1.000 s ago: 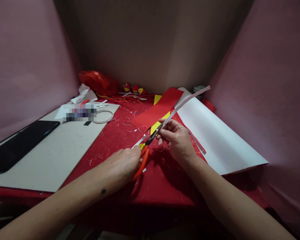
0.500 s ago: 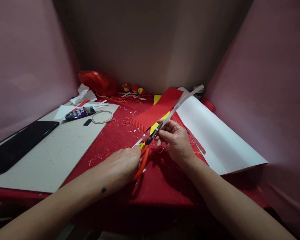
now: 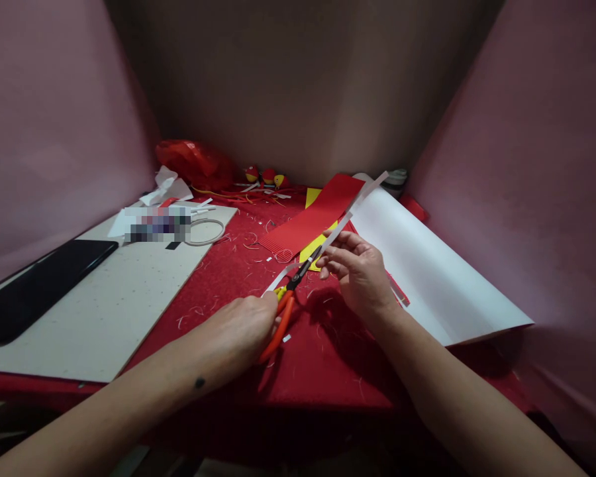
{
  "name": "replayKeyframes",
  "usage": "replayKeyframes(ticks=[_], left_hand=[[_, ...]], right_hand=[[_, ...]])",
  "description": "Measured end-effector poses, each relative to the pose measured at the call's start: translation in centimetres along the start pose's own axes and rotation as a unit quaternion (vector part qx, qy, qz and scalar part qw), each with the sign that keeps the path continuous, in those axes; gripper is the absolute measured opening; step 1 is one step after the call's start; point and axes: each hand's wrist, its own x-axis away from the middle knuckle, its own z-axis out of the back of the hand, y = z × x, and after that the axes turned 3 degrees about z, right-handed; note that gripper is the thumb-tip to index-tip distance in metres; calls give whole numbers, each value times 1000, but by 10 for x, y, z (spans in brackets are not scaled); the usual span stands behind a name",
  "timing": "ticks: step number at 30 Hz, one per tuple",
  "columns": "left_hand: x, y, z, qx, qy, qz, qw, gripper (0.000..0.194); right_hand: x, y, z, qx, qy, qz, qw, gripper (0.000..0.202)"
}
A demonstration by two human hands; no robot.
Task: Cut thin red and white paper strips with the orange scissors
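Note:
My left hand (image 3: 246,326) is closed round the orange and yellow handles of a pair of scissors (image 3: 295,281), whose dark blades point away to the right. A long pale paper strip (image 3: 338,226) is pinched between the thumb and fingers of my right hand (image 3: 360,268). The blades meet the strip just beside those fingertips. One narrow piece of the strip curls off to the left of the blades, over my left hand. Beyond my right hand lie red corrugated paper (image 3: 312,215) and yellow paper (image 3: 312,255).
A large white sheet (image 3: 427,265) lies on the right. At the left, a grey board (image 3: 144,291) carries a black phone (image 3: 40,285), a ring (image 3: 203,232) and a blurred item. Small round figures (image 3: 268,176) and a red plastic bag (image 3: 193,162) stand at the back. Paper shreds litter the red cloth.
My right hand has shifted slightly right along the strip, its fingers loosened a little. The strip's far end has moved left, and the cut piece left of the blades looks longer.

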Motion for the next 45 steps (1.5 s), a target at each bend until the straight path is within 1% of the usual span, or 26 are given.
replayKeyframes(ticks=[3,6,11,13,17,21,27,31,35,40,45], left_hand=[[1,-1,-1,5,0,-8,1000,28],[3,-2,0,11,0,-1,1000,29],[7,2,9,13,-28,9,999,27],[8,4,13,3,-29,12,1000,30],[7,8,18,-13,-27,26,999,32],[7,8,18,-22,-21,24,999,29],[9,11,22,-19,-25,18,999,27],[9,10,22,-34,-20,15,999,25],[9,10,20,-47,-16,12,999,22],[8,12,21,-47,-21,21,998,23],[5,11,19,-38,-10,22,999,29]], right_hand=[[-2,0,0,-8,6,10,1000,20],[-2,1,0,-13,7,15,1000,19],[-1,3,1,-18,-13,-3,1000,23],[0,4,1,-23,-23,-3,999,24],[2,4,-1,-25,-23,0,999,24],[3,3,-2,-20,-27,6,999,23],[4,2,-3,-4,-17,9,1000,25],[5,2,-3,0,-9,25,1000,23],[5,3,-2,-4,-18,42,999,22],[4,3,-2,-9,-6,27,1000,22],[4,4,-2,-17,-14,18,1000,24]])
